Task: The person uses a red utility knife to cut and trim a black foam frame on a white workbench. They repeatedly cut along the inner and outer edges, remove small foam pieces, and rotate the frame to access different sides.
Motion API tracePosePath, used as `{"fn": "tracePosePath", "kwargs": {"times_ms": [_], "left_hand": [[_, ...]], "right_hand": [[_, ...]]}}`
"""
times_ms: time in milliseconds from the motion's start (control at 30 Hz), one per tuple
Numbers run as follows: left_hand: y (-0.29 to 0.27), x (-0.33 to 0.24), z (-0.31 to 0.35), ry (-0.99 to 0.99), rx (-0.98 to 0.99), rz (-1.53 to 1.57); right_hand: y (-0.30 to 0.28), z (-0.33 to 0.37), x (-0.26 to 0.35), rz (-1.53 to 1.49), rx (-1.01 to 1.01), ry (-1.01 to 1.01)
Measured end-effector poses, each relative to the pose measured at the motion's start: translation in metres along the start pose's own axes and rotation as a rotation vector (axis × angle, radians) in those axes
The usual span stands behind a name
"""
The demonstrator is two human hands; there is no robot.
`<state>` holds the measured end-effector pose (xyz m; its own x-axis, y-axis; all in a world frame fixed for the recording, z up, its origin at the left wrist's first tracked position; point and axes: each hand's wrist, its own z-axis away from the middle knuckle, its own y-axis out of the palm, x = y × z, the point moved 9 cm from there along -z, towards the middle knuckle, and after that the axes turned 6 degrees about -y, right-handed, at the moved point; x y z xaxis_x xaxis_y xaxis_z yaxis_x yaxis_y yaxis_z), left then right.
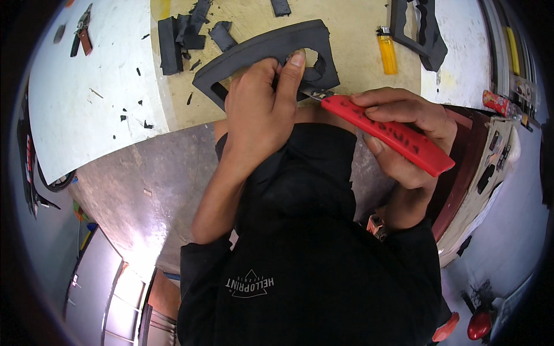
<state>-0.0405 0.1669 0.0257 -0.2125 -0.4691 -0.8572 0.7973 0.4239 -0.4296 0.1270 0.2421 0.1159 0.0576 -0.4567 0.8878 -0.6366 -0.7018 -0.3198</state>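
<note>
A dark grey foam piece (259, 47) with cut-out openings lies at the near edge of the table. My left hand (262, 104) is closed on it, the thumb pressed on the strip beside the round opening at its right end. In my right hand (404, 130) is a red utility knife (386, 132), fingers wrapped round its handle. Its blade (314, 92) points left and meets the foam's near edge close to my left thumb. How deep the tip sits in the foam cannot be made out.
Dark foam scraps (182, 37) lie in a pile beyond the piece, at the left. A yellow lighter (386, 52) and another cut foam frame (418, 29) are on the right. Pliers (83, 34) rest at the far left of the white tabletop (75, 104), among small crumbs.
</note>
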Motion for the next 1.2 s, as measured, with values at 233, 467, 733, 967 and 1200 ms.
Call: {"fn": "tracePosePath", "kwargs": {"times_ms": [233,467,733,967,1200], "left_hand": [[0.002,-0.007,0.003,0.063,-0.003,-0.12],[0.003,-0.011,0.004,0.085,0.017,-0.151],[0.006,-0.007,0.006,0.146,0.114,0.021],[0.008,-0.007,0.005,0.212,0.159,0.088],[0.004,-0.012,0.012,0.225,0.05,-0.088]], "right_hand": [[-0.003,-0.014,0.012,0.121,0.156,-0.053],[-0.006,-0.027,0.015,0.128,0.302,-0.132],[-0.004,-0.033,0.016,0.148,0.341,-0.162],[-0.003,-0.03,0.016,0.135,0.346,-0.147],[-0.01,-0.024,0.018,0.062,0.355,-0.152]]}}
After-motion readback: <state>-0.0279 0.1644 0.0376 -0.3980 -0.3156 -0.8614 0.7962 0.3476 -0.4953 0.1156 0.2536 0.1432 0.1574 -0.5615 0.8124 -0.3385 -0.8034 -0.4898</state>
